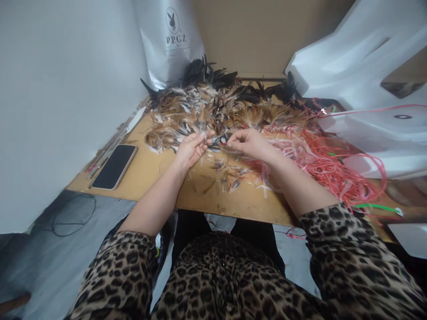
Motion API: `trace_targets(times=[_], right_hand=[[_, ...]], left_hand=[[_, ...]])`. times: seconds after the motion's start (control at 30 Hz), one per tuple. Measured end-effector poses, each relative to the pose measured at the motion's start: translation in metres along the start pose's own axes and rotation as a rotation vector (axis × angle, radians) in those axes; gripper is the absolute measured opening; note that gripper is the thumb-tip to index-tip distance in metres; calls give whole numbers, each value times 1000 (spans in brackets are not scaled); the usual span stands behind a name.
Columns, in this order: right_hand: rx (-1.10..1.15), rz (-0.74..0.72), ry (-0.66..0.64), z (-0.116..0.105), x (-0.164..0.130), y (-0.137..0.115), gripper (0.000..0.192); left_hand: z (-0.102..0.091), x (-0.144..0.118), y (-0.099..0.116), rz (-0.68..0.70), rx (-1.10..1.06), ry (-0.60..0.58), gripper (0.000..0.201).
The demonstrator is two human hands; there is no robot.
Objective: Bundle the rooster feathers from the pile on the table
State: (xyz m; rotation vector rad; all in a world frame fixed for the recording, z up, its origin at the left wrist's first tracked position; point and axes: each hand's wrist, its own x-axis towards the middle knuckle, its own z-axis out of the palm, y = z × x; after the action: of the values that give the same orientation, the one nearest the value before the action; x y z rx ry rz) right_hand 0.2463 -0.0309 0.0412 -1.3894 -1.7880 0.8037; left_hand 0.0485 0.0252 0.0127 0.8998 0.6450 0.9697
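My left hand (193,147) is just over the near edge of a broad pile of brown, white and black feathers (187,106). Its thumb and fingertips are pinched together, palm partly turned up; what they hold, if anything, is too small to make out. Opposite it, my right hand (250,141) also has a closed pinch, pointing toward the left one. Something small and dark with a bit of red shows at its fingertips, too blurred to name. Loose small feathers (233,173) lie on the wooden table (200,195) below both hands.
A tangle of red and pink strips (333,171) covers the table's right side, near white plastic bags (336,66). A phone (115,166) lies at left. A silver-white printed bag (170,49) stands behind the feathers. A green tie (376,207) is at the right edge.
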Motion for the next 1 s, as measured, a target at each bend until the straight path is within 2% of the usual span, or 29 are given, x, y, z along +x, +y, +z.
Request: trace_targets(times=[0.17, 0.23, 0.37, 0.47, 0.57, 0.73, 0.83, 1.0], right_hand=[[-105, -114, 25, 3, -2, -3, 26], [-89, -127, 28, 3, -3, -5, 27], [-49, -141, 35, 3, -3, -6, 26], [-42, -151, 39, 2, -3, -7, 24], [-44, -144, 45, 2, -2, -5, 24], [-114, -147, 22, 2, -1, -1, 21], [-213, -188, 22, 2, -2, -2, 17], [-351, -290, 105, 5, -4, -9, 14]], left_hand=[[6, -6, -5, -81, 27, -138, 10], [6, -6, -7, -125, 43, -162, 6], [4, -6, -10, -220, 87, -191, 11], [2, -5, -10, -245, 61, -212, 10], [0, -3, -11, -258, 39, -204, 9], [-1, -2, -11, -257, 111, -126, 9], [1, -2, -12, -226, 211, -92, 10], [6, -5, -14, -188, 329, -97, 12]])
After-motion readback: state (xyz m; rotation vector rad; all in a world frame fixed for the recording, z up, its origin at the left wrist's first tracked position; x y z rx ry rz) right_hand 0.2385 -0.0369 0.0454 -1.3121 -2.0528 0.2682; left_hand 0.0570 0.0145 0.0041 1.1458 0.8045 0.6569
